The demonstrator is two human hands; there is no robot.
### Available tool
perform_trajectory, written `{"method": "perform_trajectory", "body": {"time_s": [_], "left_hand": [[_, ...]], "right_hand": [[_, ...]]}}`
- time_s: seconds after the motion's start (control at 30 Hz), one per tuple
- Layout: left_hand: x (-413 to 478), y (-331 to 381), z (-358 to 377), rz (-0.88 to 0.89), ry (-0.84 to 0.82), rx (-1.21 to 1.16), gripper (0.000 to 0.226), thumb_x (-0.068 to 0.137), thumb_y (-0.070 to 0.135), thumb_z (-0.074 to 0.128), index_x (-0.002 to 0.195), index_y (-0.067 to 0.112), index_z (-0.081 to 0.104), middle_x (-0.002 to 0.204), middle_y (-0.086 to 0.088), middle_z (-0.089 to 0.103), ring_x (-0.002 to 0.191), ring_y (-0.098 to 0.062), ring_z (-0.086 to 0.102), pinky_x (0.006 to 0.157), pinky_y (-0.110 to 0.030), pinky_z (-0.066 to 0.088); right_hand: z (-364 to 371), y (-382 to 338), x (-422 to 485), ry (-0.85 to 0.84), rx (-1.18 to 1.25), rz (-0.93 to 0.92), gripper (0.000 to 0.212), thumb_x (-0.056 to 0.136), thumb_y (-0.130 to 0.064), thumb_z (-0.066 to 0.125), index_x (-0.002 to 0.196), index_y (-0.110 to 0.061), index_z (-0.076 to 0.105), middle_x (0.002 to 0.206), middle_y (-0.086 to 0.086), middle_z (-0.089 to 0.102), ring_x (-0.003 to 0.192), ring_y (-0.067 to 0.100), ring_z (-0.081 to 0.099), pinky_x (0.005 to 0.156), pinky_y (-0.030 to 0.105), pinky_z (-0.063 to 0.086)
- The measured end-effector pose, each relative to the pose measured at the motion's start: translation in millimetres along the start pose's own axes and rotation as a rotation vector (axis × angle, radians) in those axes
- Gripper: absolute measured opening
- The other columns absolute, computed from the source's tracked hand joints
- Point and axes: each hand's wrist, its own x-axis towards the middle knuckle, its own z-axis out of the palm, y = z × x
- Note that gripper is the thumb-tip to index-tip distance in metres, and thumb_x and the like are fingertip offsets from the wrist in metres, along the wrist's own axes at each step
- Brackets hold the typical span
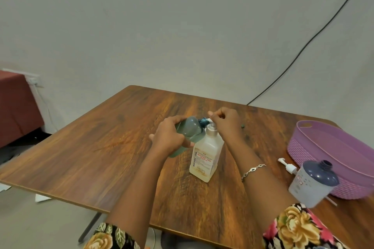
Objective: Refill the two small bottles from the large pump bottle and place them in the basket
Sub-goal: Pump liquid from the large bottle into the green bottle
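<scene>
Left hand (170,135): wrapped round the teal small bottle (189,127), which was held tilted, open neck at the pump spout. Right hand (224,121): fingers were curled over the head of the large pump bottle (206,157), stood upright mid-table (121,147). Second small bottle (312,184): stood uncapped beside the purple basket (303,147). White pump cap (287,167): laid alongside.

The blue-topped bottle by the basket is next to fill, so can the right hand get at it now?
Probably yes, once free: the right hand is on the large pump bottle's head, but the blue-topped bottle stands uncovered on that side, bare table between.
</scene>
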Motion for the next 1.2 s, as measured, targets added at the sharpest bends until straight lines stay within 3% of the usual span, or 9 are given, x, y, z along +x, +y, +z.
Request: {"method": "perform_trajectory", "body": {"time_s": [0.17, 0.33, 0.53, 0.7, 0.9, 1.2], "left_hand": [[0, 2, -7, 0.025, -0.014, -0.081, 0.072, 0.056, 0.002, 0.083, 0.12, 0.023, 0.059, 0.115, 0.004, 0.058, 0.111, -0.024, 0.051, 0.097, -0.05, 0.041], [0, -3, -6, 0.018, -0.005, -0.055, 0.071, 0.056, 0.004, 0.084, 0.118, 0.025, 0.06, 0.11, 0.007, 0.056, 0.11, -0.024, 0.05, 0.098, -0.053, 0.038], [1, -4, -3, 0.011, -0.02, -0.087, 0.073, 0.056, 0.002, 0.083, 0.121, 0.023, 0.059, 0.112, 0.006, 0.056, 0.109, -0.023, 0.049, 0.098, -0.052, 0.038], [5, 2, -8, 0.063, -0.023, -0.075, 0.076, 0.055, 0.001, 0.083, 0.124, 0.021, 0.057, 0.11, 0.007, 0.056, 0.107, -0.019, 0.05, 0.097, -0.049, 0.041], [2, -7, -5, 0.031, -0.031, -0.037, 0.072, 0.056, 0.005, 0.083, 0.12, 0.027, 0.058, 0.109, 0.009, 0.055, 0.109, -0.021, 0.049, 0.098, -0.052, 0.037], [2, 2, -9, 0.047, -0.033, -0.107, 0.071, 0.056, 0.0, 0.082, 0.119, 0.022, 0.06, 0.108, 0.005, 0.058, 0.105, -0.022, 0.051, 0.094, -0.05, 0.043]], "right_hand": [[-7, -9, 5, -0.004, -0.002, 0.01, 0.02, 0.085, -0.024, 0.063, 0.067, -0.016, 0.058, 0.068, -0.005, 0.058, 0.064, 0.007, 0.052, 0.054, 0.018, 0.037], [1, -3, -2, 0.027, -0.027, -0.023, 0.028, 0.087, -0.021, 0.061, 0.061, -0.02, 0.05, 0.064, -0.006, 0.052, 0.059, 0.004, 0.047, 0.052, 0.017, 0.034], [-2, 1, -2, -0.011, -0.004, -0.035, 0.028, 0.086, -0.021, 0.062, 0.06, -0.02, 0.05, 0.064, -0.005, 0.054, 0.062, 0.009, 0.051, 0.062, 0.025, 0.044], [-8, -5, 8, -0.027, 0.01, -0.015, 0.028, 0.084, -0.021, 0.065, 0.059, -0.019, 0.053, 0.064, -0.006, 0.057, 0.061, 0.006, 0.052, 0.056, 0.018, 0.041], [0, 8, -1, -0.012, 0.021, -0.044, 0.029, 0.086, -0.018, 0.062, 0.059, -0.017, 0.05, 0.062, -0.004, 0.054, 0.059, 0.007, 0.049, 0.057, 0.018, 0.041], [-7, -4, 8, -0.029, -0.029, -0.042, 0.026, 0.086, -0.021, 0.062, 0.063, -0.014, 0.052, 0.064, -0.005, 0.055, 0.063, 0.007, 0.051, 0.059, 0.02, 0.042]]}}
